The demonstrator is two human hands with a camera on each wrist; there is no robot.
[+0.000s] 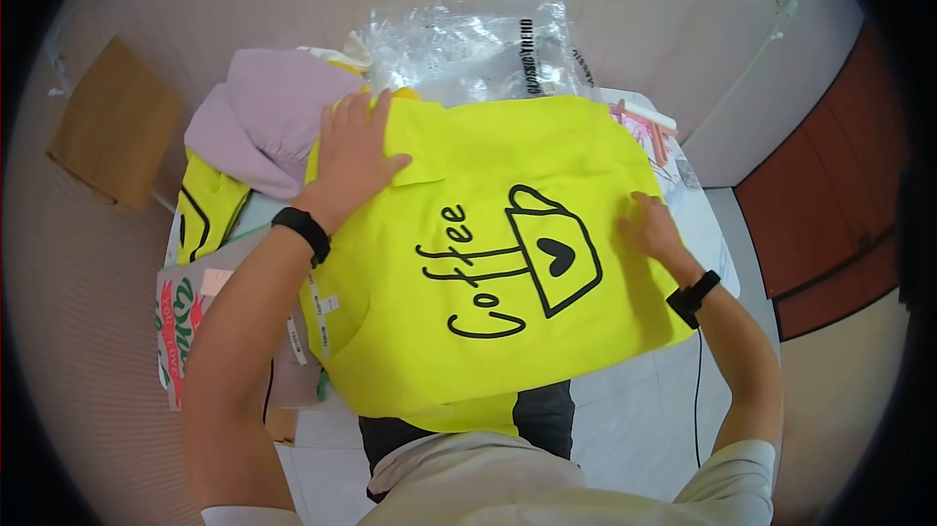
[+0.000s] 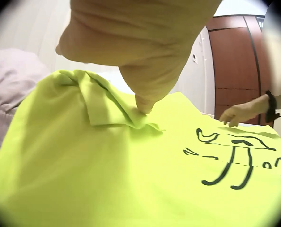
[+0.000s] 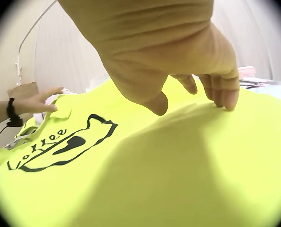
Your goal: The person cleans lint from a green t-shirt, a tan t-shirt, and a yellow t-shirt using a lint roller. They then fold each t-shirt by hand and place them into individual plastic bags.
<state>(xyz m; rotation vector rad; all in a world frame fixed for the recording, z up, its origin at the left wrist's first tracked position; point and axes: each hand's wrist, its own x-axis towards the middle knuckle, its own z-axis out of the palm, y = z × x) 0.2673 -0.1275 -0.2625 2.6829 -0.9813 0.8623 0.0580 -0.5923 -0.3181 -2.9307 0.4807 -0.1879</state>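
A bright yellow T-shirt (image 1: pixel 488 167) lies spread over the table, its collar toward the left and its near side hanging over the edge. A black "Coffee" cup print (image 1: pixel 556 258) marks its front. My left hand (image 1: pixel 353 150) rests on the shirt at the far left, by the sleeve, fingers extended and thumb spread. In the left wrist view that sleeve (image 2: pixel 105 106) is rumpled under the thumb. Over at the other side, my right hand (image 1: pixel 652 228) has its fingertips (image 3: pixel 230 101) down at the cloth, slightly bent and with nothing gripped.
A crumpled clear plastic bag (image 1: pixel 468 48) sits behind the shirt. Lilac clothing (image 1: pixel 264 116) is heaped at the far left, above another yellow garment (image 1: pixel 210 209) and a grey printed one (image 1: pixel 234 302). Pink-and-white items (image 1: pixel 649 131) lie at the far right of the table (image 1: pixel 717 243).
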